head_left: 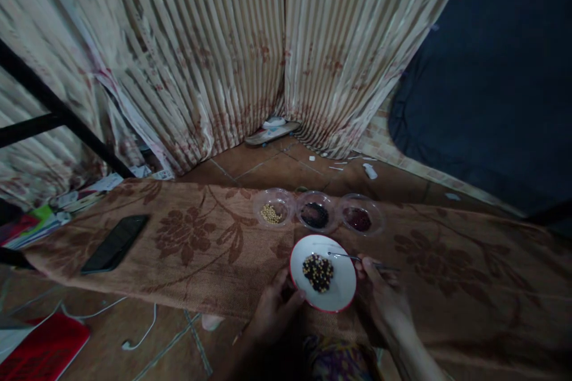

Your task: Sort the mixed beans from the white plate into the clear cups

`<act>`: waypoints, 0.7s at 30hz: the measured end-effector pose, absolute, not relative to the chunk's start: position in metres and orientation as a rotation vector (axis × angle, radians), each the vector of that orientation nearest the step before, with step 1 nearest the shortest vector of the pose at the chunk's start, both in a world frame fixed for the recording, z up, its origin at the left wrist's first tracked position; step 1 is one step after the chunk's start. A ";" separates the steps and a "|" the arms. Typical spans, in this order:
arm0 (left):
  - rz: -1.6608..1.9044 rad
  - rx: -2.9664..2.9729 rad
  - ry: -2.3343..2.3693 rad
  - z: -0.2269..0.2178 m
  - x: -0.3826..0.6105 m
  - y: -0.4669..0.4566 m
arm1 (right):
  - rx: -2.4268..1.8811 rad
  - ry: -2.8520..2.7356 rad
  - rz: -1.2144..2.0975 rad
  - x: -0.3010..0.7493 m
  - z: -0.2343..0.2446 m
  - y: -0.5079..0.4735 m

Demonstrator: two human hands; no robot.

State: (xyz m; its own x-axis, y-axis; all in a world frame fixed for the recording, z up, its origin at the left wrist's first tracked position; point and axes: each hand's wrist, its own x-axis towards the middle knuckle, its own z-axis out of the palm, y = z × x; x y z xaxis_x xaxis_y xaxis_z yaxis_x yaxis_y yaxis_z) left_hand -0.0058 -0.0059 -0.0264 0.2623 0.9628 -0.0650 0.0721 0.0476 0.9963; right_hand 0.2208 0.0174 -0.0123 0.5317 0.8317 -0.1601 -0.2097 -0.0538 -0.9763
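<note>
A white plate with a red rim (345, 290) lies on a brown flowered cloth (201, 244) and carries a small heap of mixed dark and pale beads (318, 272). My left hand (273, 307) rests at the plate's left edge, fingers curled against the rim. My right hand (382, 292) pinches thin metal tweezers (353, 258) whose tips reach over the plate's upper right part. Behind the plate stand three clear bowls: one with pale yellow beads (272, 208), one with black beads (315, 213), one with dark red beads (358, 218).
A black phone (115, 243) lies on the cloth at the left. Striped curtains (223, 53) hang behind, with a sandal (272, 130) at their foot. A dark mattress (487, 89) fills the right. A white cable (138, 339) and a red object (42, 351) lie on the floor.
</note>
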 end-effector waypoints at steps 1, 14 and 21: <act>0.926 1.333 1.098 -0.026 -0.006 -0.006 | -1.362 -0.576 0.941 0.221 -0.013 0.017; 0.940 1.303 1.137 -0.012 -0.003 -0.005 | -1.274 -0.533 0.878 0.215 0.005 0.052; 0.928 1.292 1.060 -0.014 -0.004 -0.003 | -1.212 -0.706 0.847 0.202 0.022 0.109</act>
State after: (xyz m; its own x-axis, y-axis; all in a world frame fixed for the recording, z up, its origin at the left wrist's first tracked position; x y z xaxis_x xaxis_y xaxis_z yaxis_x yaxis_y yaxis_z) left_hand -0.0038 -0.0027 -0.0137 0.2753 0.9576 -0.0852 0.0427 0.0763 0.9962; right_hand 0.2022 0.1093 0.0218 0.5165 0.8560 0.0210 -0.1757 0.1300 -0.9758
